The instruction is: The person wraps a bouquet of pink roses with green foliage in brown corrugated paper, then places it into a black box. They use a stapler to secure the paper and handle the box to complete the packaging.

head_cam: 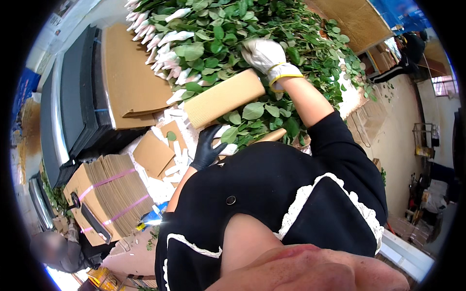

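My left hand [208, 150], in a black glove, lies at the near end of a corrugated cardboard wrap [225, 97]. Its thumb and fingers are spread around white-netted flower heads [228, 149]; whether they grip is unclear. Beyond the far end of the wrap, my right hand [265, 58] wears a white glove with a yellow-edged cuff. Blurred and with its fingers bent, it is over leafy green stems [218, 43], and anything inside it is hidden. More netted flower heads [167, 60] form a row along the left side of the leaf pile.
Flat cardboard sheets [134, 76] lie beside a stack of dark panels [74, 98]. Strapped cardboard [116, 192] stands lower left, near another person [54, 249]. White strips [178, 160] and cardboard pieces [153, 152] litter the table. A cardboard box [351, 22] stands upper right.
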Demonstrator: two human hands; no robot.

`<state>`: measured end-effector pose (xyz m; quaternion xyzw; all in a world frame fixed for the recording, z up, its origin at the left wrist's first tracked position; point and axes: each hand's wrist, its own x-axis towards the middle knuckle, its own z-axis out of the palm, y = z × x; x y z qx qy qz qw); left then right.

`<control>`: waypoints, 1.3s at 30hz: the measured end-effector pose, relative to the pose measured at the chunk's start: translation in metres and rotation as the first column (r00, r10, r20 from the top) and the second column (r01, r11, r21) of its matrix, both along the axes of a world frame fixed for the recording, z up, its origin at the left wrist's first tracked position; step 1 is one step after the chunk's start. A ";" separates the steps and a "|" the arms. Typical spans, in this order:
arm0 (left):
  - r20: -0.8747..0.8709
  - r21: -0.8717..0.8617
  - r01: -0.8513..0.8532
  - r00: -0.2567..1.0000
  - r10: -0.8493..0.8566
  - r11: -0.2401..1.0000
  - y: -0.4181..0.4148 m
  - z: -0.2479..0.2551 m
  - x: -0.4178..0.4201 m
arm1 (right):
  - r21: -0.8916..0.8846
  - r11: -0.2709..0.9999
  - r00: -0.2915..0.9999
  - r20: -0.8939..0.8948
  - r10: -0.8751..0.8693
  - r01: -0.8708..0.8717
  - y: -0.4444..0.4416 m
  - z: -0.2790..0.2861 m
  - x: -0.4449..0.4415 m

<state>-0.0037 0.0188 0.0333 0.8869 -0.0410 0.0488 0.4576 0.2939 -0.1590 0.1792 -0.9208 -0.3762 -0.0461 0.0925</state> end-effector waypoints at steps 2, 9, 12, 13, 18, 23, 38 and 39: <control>0.010 -0.029 -0.009 1.000 0.010 1.000 0.000 -0.004 0.000 | 0.102 0.989 0.975 0.207 0.082 -0.105 0.012 0.014 0.002; 0.005 -0.008 0.002 1.000 -0.002 1.000 -0.001 0.000 0.009 | -0.316 0.947 0.986 0.165 -0.011 0.064 0.065 0.001 0.070; -0.090 -0.091 -0.118 0.990 0.109 0.989 -0.003 0.006 -0.004 | -0.025 0.998 0.844 0.536 -0.029 0.050 0.068 0.073 0.040; -0.122 -0.166 -0.165 0.982 0.145 0.972 -0.002 0.007 -0.007 | -0.020 0.992 0.794 0.597 0.113 -0.126 0.047 0.123 0.007; 0.039 -0.126 -0.055 0.997 0.061 0.990 -0.001 -0.016 -0.001 | 0.176 0.807 0.464 0.876 0.134 -0.565 -0.064 0.172 -0.027; 0.003 -0.058 -0.039 0.999 0.039 0.998 0.001 -0.013 0.002 | 0.312 0.795 0.803 0.495 0.332 -0.521 -0.135 0.108 -0.102; 0.071 0.389 -0.008 0.997 -0.021 0.921 -0.007 0.029 0.007 | -0.050 0.997 0.997 0.041 0.064 -0.062 -0.124 -0.073 -0.104; 0.085 0.519 -0.032 0.996 -0.015 0.854 -0.009 0.035 0.005 | -0.074 0.996 0.998 0.034 0.055 -0.052 -0.123 -0.074 -0.105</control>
